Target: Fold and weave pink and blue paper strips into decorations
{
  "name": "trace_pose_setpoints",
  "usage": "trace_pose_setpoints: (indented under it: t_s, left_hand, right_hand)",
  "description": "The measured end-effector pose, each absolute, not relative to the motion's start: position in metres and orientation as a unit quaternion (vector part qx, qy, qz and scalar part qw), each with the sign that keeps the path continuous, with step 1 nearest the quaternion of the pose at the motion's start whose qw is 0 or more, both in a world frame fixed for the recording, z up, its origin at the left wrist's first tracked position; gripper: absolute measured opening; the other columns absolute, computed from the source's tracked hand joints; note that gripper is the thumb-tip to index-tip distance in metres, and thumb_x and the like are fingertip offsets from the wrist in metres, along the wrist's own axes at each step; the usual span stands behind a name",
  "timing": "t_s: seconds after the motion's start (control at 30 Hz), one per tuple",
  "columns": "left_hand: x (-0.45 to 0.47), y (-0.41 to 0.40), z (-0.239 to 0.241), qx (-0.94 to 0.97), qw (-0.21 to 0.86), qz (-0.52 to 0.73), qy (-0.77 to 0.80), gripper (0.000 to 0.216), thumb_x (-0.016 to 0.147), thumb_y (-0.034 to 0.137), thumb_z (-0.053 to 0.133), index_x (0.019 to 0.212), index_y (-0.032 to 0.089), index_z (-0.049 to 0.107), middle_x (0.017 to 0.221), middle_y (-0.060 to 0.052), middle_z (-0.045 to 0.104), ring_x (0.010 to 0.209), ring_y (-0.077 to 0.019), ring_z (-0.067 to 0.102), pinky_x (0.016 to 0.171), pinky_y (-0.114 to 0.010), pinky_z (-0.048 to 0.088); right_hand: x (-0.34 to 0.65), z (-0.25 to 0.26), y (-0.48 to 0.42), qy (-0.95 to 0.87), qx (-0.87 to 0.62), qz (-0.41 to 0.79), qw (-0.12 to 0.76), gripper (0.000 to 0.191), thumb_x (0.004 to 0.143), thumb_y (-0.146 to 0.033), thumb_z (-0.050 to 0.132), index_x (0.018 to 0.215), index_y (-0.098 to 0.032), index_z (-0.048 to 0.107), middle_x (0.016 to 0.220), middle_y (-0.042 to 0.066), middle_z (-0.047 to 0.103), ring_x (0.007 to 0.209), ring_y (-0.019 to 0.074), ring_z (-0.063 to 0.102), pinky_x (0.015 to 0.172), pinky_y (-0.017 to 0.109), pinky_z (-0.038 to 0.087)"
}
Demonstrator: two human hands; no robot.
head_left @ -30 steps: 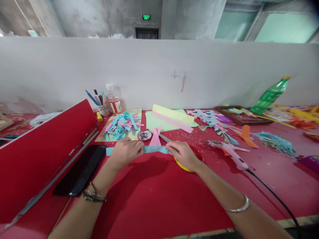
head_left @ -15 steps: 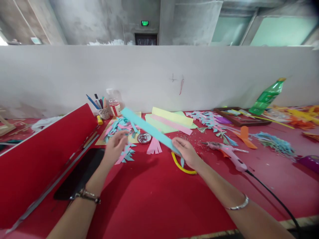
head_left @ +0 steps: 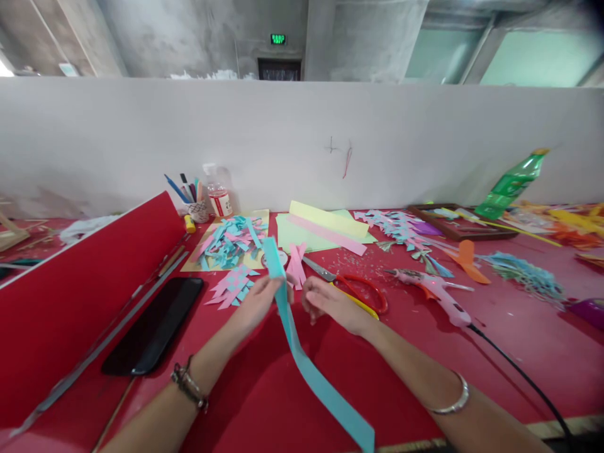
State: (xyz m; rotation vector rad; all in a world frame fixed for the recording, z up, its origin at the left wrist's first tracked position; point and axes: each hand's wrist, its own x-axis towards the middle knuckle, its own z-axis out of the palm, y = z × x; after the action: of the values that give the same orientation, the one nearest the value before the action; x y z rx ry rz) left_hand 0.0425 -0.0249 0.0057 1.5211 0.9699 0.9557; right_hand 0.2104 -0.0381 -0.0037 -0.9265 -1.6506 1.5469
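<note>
your left hand (head_left: 261, 303) pinches the blue strip (head_left: 309, 371); your right hand (head_left: 337, 303) curls loosely just beside it.

the strip stands up from your pinch and its long tail hangs down to the right over the red table (head_left: 255, 396); blur leaves it unclear whether your right hand touches it. best to hold it lightly, square the edges before flattening any crease, and swing the tail clear of the scissors (head_left: 330, 275) just behind your right hand. as for containers, from the left: the patterned cup (head_left: 198, 212) holds pens (head_left: 176, 188), the clear bottle (head_left: 219, 198) stands beside it, and far right the brown tray (head_left: 495, 236) carries pale scraps (head_left: 447, 213) beside a tilted green bottle (head_left: 512, 184).
</note>
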Motion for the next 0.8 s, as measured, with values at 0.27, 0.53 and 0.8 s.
trace_pose_setpoints:
  t_s: [0.27, 0.53, 0.8]
  left_hand:
    - [0.065, -0.041, -0.01, 0.689, 0.535, 0.235, 0.428, 0.031, 0.077, 0.038, 0.037, 0.067, 0.012, 0.053, 0.055, -0.001, 0.056, 0.048, -0.0106, 0.051, 0.047, -0.021, 0.04]
    - [0.063, -0.037, -0.008, 0.692, 0.514, 0.318, 0.396, 0.023, 0.075, 0.03, 0.046, 0.087, 0.014, 0.056, 0.077, -0.001, 0.062, 0.071, -0.0149, 0.056, 0.066, -0.025, 0.044]
    - [0.062, -0.034, -0.009, 0.596, 0.612, 0.36, 0.374, 0.041, 0.08, 0.044, 0.036, 0.069, 0.012, 0.058, 0.057, -0.002, 0.06, 0.054, -0.0152, 0.056, 0.06, -0.028, 0.045]
  right_hand:
    - [0.217, -0.015, -0.028, -0.616, -0.474, 0.39, 0.493, 0.028, 0.078, -0.041, 0.042, 0.06, -0.02, 0.035, 0.048, -0.007, 0.033, 0.041, 0.007, 0.033, 0.04, 0.021, 0.027]
    - [0.213, -0.013, -0.029, -0.561, -0.46, 0.516, 0.455, 0.022, 0.075, -0.032, 0.044, 0.058, -0.019, 0.04, 0.041, -0.008, 0.038, 0.035, 0.0051, 0.035, 0.037, 0.018, 0.029]
    - [0.201, -0.013, -0.038, -0.571, -0.428, 0.585, 0.385, 0.021, 0.075, -0.031, 0.04, 0.062, -0.017, 0.048, 0.038, -0.007, 0.045, 0.032, 0.0052, 0.039, 0.034, 0.017, 0.028]
